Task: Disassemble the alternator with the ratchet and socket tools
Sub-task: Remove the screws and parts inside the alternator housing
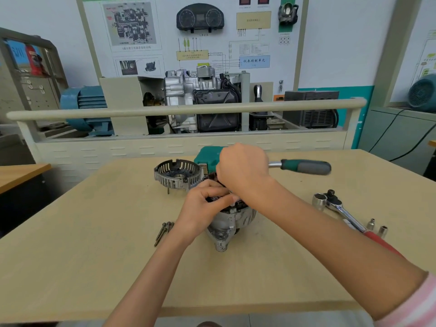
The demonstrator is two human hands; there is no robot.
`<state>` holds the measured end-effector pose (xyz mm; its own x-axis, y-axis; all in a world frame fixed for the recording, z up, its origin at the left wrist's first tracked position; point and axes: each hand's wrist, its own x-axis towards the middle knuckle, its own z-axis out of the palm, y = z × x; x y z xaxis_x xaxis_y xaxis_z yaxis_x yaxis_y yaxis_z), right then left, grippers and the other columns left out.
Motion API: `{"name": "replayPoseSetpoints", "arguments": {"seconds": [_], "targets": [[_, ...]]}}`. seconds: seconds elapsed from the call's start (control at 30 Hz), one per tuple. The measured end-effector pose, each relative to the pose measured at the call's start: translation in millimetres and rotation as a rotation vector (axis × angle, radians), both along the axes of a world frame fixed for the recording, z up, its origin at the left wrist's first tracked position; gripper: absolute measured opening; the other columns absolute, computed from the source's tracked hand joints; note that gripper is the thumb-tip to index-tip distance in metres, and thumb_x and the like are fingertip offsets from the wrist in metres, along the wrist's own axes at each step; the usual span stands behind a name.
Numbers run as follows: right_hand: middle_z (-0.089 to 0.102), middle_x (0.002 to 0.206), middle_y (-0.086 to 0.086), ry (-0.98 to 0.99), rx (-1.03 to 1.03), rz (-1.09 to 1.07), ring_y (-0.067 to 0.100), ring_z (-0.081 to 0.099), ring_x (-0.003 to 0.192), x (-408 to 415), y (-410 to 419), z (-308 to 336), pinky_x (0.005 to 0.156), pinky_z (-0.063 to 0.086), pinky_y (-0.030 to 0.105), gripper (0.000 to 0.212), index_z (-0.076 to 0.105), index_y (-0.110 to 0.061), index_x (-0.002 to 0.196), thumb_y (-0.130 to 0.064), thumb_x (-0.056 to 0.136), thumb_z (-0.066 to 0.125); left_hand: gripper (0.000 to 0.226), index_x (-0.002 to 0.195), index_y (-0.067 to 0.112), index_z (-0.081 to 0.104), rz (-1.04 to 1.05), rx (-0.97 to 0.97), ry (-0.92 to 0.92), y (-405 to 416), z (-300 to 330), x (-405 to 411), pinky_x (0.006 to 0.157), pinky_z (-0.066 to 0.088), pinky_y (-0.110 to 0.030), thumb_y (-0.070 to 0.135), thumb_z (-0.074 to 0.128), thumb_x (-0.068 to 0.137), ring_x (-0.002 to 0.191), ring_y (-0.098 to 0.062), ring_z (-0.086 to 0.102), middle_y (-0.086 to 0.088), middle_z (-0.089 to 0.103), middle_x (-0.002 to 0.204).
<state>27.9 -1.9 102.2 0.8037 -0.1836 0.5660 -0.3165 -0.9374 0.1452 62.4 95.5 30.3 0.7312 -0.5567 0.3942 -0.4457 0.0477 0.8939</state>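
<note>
Three long brown screws (163, 232) are lying left of the round silver metal alternator (230, 223), which is sitting mid-table. The left hand (204, 205) is pinching its dark top. The right hand (243, 169) is curling over it too; its grip is hidden.

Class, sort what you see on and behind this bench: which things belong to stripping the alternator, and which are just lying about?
Job in hand:
alternator body
removed end cover
long bolts
green-handled ratchet
red-handled ratchet
loose sockets

Lying about:
green tool case
display gearbox
blue motor
wall chart
</note>
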Motion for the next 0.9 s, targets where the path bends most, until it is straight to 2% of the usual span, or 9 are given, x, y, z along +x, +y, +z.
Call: {"name": "replayPoseSetpoints", "arguments": {"seconds": [0.1,0.3,0.43,0.53,0.63,0.7,0.77,0.9], "targets": [[0.029,0.054,-0.002,-0.015,-0.018,-0.025,0.016,0.029,0.047,0,4,-2,0.042,0.016,0.023,0.038,0.028,-0.016,0.057,-0.015,0.089,0.050,0.018,0.076,0.026,0.074,-0.009,0.002,-0.015,1,-1,1,0.084,0.045,-0.018,0.008,0.072,0.077,0.089,-0.003,0.060,0.004,0.062,0.092],[0.032,0.056,-0.003,0.061,-0.097,0.211,0.016,0.035,0.052,-1,-6,5,0.043,0.018,0.024,0.026,0.038,-0.017,0.066,-0.023,0.090,0.045,0.014,0.079,0.028,0.075,-0.077,0.086,-0.055,7,-1,3,0.091,0.041,-0.018,0.019,0.066,0.085,0.102,-0.002,0.056,0.009,0.061,0.101],[0.035,0.054,-0.008,0.133,-0.094,0.404,0.008,0.031,0.047,-4,-16,10,0.044,0.018,0.027,0.036,0.029,-0.022,0.056,-0.025,0.088,0.045,0.013,0.090,0.028,0.073,-0.107,0.109,-0.068,8,1,2,0.094,0.037,-0.015,0.020,0.062,0.088,0.108,0.003,0.051,0.007,0.059,0.112],[0.036,0.052,-0.008,0.154,-0.093,0.455,0.006,0.030,0.046,-7,-16,12,0.044,0.019,0.027,0.038,0.026,-0.023,0.056,-0.026,0.089,0.045,0.012,0.092,0.022,0.074,-0.100,0.073,-0.056,8,1,0,0.097,0.040,-0.018,0.017,0.065,0.086,0.110,-0.003,0.053,0.004,0.061,0.111],[0.034,0.054,-0.006,0.121,-0.083,0.353,0.011,0.030,0.047,-8,-11,10,0.043,0.018,0.026,0.035,0.034,-0.019,0.058,-0.028,0.091,0.043,0.015,0.094,0.015,0.074,-0.046,0.003,-0.029,5,-1,-2,0.095,0.044,-0.024,0.010,0.070,0.080,0.104,-0.010,0.058,-0.005,0.063,0.106],[0.032,0.056,-0.003,0.070,-0.050,0.162,0.013,0.030,0.047,-5,-5,6,0.043,0.017,0.025,0.031,0.039,-0.016,0.063,-0.025,0.092,0.043,0.017,0.090,0.017,0.074,-0.020,-0.038,-0.018,2,-2,-4,0.090,0.046,-0.022,0.006,0.072,0.077,0.094,-0.005,0.060,-0.006,0.063,0.100],[0.031,0.056,-0.002,0.051,-0.030,-0.001,0.014,0.031,0.047,-4,4,3,0.042,0.017,0.023,0.029,0.039,-0.016,0.062,-0.018,0.090,0.045,0.019,0.083,0.021,0.074,-0.014,-0.043,-0.035,1,-2,-3,0.084,0.045,-0.018,0.004,0.072,0.076,0.086,0.001,0.059,0.000,0.062,0.092],[0.032,0.058,-0.002,0.073,-0.099,0.035,0.014,0.030,0.047,-1,6,4,0.042,0.020,0.023,0.026,0.037,-0.017,0.065,-0.015,0.090,0.046,0.016,0.078,0.027,0.074,-0.035,-0.002,-0.042,4,-3,0,0.088,0.045,-0.020,0.012,0.071,0.080,0.095,-0.004,0.059,0.010,0.063,0.092]]}}
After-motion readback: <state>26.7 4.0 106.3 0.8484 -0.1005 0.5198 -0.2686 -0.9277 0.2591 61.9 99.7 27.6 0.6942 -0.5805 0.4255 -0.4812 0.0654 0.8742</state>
